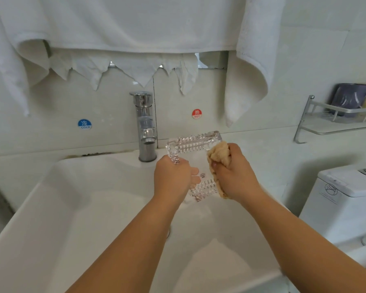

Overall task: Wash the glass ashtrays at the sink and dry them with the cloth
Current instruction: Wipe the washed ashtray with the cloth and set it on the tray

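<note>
The left hand (172, 176) grips one square glass ashtray (193, 163) by its left edge, tilted up above the sink (57, 199), just right of the tap (145, 127), where no water shows running. The right hand (230, 174) clutches a bunched tan cloth (219, 155) against the ashtray's right edge. This looks like the drying stage for this piece; no other ashtrays are in view, so what remains cannot be judged.

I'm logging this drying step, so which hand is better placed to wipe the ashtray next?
Right. The right hand already grips the cloth against the ashtray, while the left hand holds the ashtray steady.
</note>
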`<state>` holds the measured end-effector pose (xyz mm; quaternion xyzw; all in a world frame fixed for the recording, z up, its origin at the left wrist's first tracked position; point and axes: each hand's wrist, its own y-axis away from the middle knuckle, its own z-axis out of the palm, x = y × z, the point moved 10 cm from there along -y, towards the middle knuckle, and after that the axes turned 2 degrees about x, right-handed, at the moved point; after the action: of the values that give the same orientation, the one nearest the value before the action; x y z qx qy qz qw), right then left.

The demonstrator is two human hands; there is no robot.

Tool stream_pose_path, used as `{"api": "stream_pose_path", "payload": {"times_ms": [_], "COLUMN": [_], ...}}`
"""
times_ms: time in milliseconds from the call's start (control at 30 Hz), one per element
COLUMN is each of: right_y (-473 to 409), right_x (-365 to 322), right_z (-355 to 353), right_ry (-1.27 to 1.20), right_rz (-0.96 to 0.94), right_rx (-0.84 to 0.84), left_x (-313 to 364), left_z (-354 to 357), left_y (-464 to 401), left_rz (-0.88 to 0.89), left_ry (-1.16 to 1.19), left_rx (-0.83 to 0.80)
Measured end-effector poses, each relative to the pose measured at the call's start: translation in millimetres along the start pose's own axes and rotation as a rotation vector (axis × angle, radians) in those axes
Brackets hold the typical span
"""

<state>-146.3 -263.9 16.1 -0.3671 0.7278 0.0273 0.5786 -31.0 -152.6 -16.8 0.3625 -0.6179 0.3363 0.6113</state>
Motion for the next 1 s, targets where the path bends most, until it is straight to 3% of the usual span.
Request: {"api": "stream_pose_path", "payload": {"times_ms": [100, 233, 333, 400, 533, 633, 733, 833, 1000], "right_y": [-3.3, -11.0, -12.6, -11.1, -5.3, -5.4, -9.3, -14.3, -11.0], "right_x": [3.3, 13.1, 14.7, 10.1, 1.3, 0.1, 8.9, 18.7, 25.0], "right_z": [-7.5, -33.3, -27.1, -16.4, -0.7, -4.0, -7.2, -20.2, -13.5], "right_ry": [0.001, 0.453, 0.666, 0.581, -0.023, -0.128, -0.125, 0.045, 0.384], "right_rz": [0.016, 0.094, 0.122, 0.058, 0.038, 0.055, 0.089, 0.096, 0.127], "right_rx": [0.068, 0.276, 0.202, 0.131, 0.001, -0.016, -0.009, 0.097, 0.103], "left_x": [0.9, -2.5, -1.6, -0.2, -2.9, -4.2, -6.6, -7.8, 2.2], "left_z": [4.9, 17.1, 12.1, 7.5, 4.6, 9.1, 13.6, 17.1, 2.4], "left_y": [-0.1, 3.1, -0.4, -3.0, -3.7, -1.7, -0.7, 1.5, -4.9], "left_rz": [-0.012, -0.023, 0.006, 0.017, -0.039, -0.073, -0.083, -0.071, 0.056], "left_ry": [-0.016, -0.066, -0.080, -0.075, -0.049, -0.060, -0.085, -0.110, -0.161], "left_rx": [-0.046, -0.114, -0.076, -0.056, -0.082, -0.154, -0.199, -0.200, -0.061]}}
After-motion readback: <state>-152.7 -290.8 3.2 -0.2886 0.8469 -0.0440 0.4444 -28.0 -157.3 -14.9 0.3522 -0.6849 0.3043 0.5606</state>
